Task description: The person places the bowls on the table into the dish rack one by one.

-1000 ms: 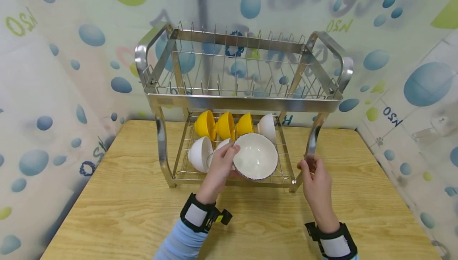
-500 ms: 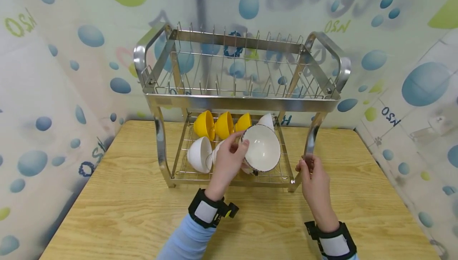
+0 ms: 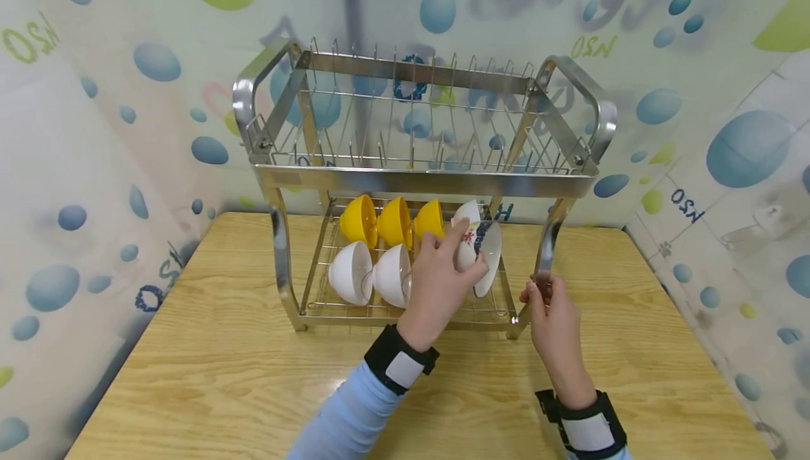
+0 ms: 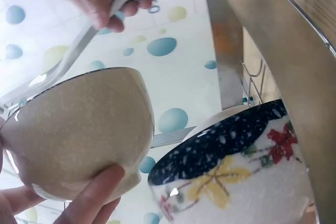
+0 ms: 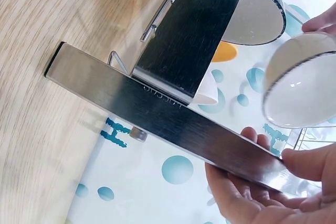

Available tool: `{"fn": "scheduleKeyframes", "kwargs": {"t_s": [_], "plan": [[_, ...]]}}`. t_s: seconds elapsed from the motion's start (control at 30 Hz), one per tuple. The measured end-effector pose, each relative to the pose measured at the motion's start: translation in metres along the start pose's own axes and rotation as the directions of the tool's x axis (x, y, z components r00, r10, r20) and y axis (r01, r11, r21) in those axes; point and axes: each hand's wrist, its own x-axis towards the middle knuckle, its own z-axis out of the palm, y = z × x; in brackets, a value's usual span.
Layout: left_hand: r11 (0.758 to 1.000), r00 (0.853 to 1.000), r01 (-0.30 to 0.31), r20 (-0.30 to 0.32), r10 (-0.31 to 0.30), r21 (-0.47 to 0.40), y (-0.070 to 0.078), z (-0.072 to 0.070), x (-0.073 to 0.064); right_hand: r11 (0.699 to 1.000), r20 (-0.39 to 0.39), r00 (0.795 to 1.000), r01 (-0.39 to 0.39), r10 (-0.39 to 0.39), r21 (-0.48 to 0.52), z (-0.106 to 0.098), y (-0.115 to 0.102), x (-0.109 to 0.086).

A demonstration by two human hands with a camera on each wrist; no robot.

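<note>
My left hand (image 3: 439, 284) holds a white bowl (image 3: 489, 259) with a dark speckled rim and a red flower on its side. The bowl is tilted on its side over the right part of the lower shelf of a metal dish rack (image 3: 424, 182). In the left wrist view the fingertips (image 4: 100, 190) press the bowl's outer wall near its foot. My right hand (image 3: 557, 330) grips the rack's front right leg, with thumb and fingers (image 5: 231, 192) on either side of the flat metal in the right wrist view.
Two white bowls (image 3: 351, 273) lie on their sides at the shelf's front left. Behind them stand three yellow bowls (image 3: 358, 222) and another white bowl (image 3: 467, 211). The upper tier (image 3: 411, 140) has upright wires. The rack stands on a wooden table (image 3: 209, 347) against a patterned backdrop.
My left hand has moved right with the bowl and turned it, so its mouth has swung from facing the head camera toward the right. The right hand stays on the rack leg.
</note>
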Motion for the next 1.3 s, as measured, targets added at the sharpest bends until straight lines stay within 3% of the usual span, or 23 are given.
{"fn": "scheduleKeyframes", "kwargs": {"t_s": [0.07, 0.17, 0.3, 0.47, 0.63, 0.83, 0.97, 1.17, 1.3], "plan": [[0.996, 0.998, -0.065, -0.015, 0.066, 0.060, 0.001, 0.006, 0.000, 1.000, 0.000, 1.000, -0.003, 0.003, -0.003, 0.000, 0.000, 0.000], [0.971, 0.983, -0.166, -0.050, 0.177, 0.175, 0.001, 0.017, 0.002, 1.000, -0.002, 1.000, -0.001, 0.001, -0.006, 0.000, 0.000, 0.000], [0.934, 0.966, -0.217, -0.077, 0.248, 0.284, -0.001, 0.029, 0.006, 1.000, -0.006, 1.000, 0.009, -0.009, -0.011, 0.001, 0.000, 0.001], [0.896, 0.964, -0.227, -0.043, 0.263, 0.381, -0.003, 0.039, 0.009, 1.000, 0.001, 1.000, 0.010, -0.010, -0.010, 0.002, 0.000, 0.001], [0.843, 0.964, -0.238, 0.011, 0.265, 0.482, -0.004, 0.048, 0.009, 1.000, 0.005, 1.000, -0.007, 0.007, -0.001, 0.001, -0.001, 0.001], [0.756, 0.960, -0.252, 0.059, 0.273, 0.604, -0.006, 0.059, 0.008, 1.000, -0.002, 1.000, 0.001, -0.001, -0.008, 0.001, 0.000, 0.001], [0.713, 0.958, -0.255, 0.071, 0.278, 0.653, -0.008, 0.067, 0.007, 1.000, -0.007, 1.000, 0.019, -0.019, -0.011, 0.001, 0.000, 0.001], [0.679, 0.959, -0.249, 0.075, 0.275, 0.690, -0.009, 0.075, 0.006, 1.000, -0.006, 1.000, 0.020, -0.020, -0.004, 0.000, -0.001, 0.000], [0.673, 0.960, -0.248, 0.083, 0.267, 0.697, -0.009, 0.076, 0.006, 1.000, -0.006, 1.000, 0.016, -0.016, 0.002, 0.000, -0.001, 0.001]]}}
